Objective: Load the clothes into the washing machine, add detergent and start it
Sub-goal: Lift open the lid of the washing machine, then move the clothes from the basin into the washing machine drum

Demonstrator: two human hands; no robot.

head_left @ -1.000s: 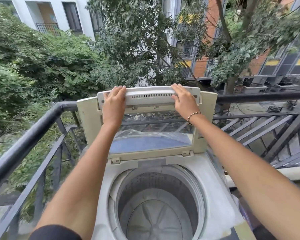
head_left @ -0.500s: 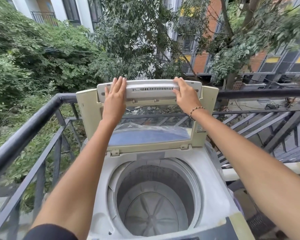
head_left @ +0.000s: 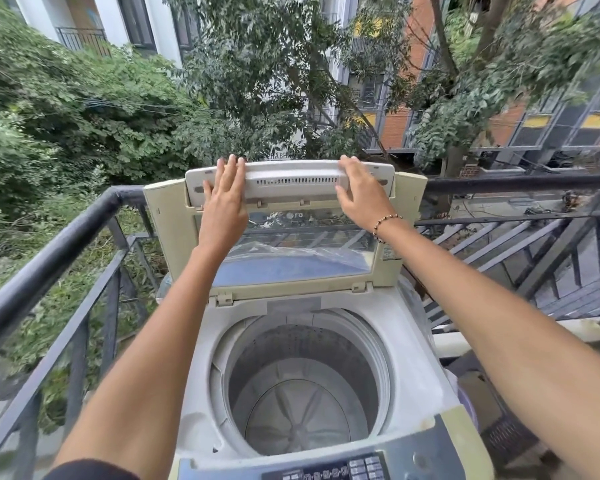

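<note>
Top-load washing machine (head_left: 420,344) stands on a balcony, back edge against the black railing (head_left: 66,233), control panel (head_left: 329,469) at the near edge. The lid (head_left: 291,237) is folded open and stands nearly upright along the back edge, its long axis running left to right, underside facing the person. Its upper folded section (head_left: 291,183) is a pale slotted panel; the lower section is a clear window with a reversed logo, and the railing bars show through it.

Left hand (head_left: 224,199) lies flat on the left part of the upper lid section, fingers extended and close together, pointing up, fingertips reaching the top edge. Right hand (head_left: 359,192) presses flat on the right part of the same section, fingers together, slightly blurred, thumb low on the panel. Beaded bracelet (head_left: 387,223) on the right wrist. Neither hand pinches anything; both palms rest against the panel.

Drum (head_left: 302,386) is open upward, round mouth centred in the top deck. Inside only the bare perforated wall and the ribbed pulsator (head_left: 298,424) at the bottom; no clothes visible in it.

Trees (head_left: 257,81) and buildings beyond the railing; a metal stair (head_left: 534,251) past the right side.
</note>
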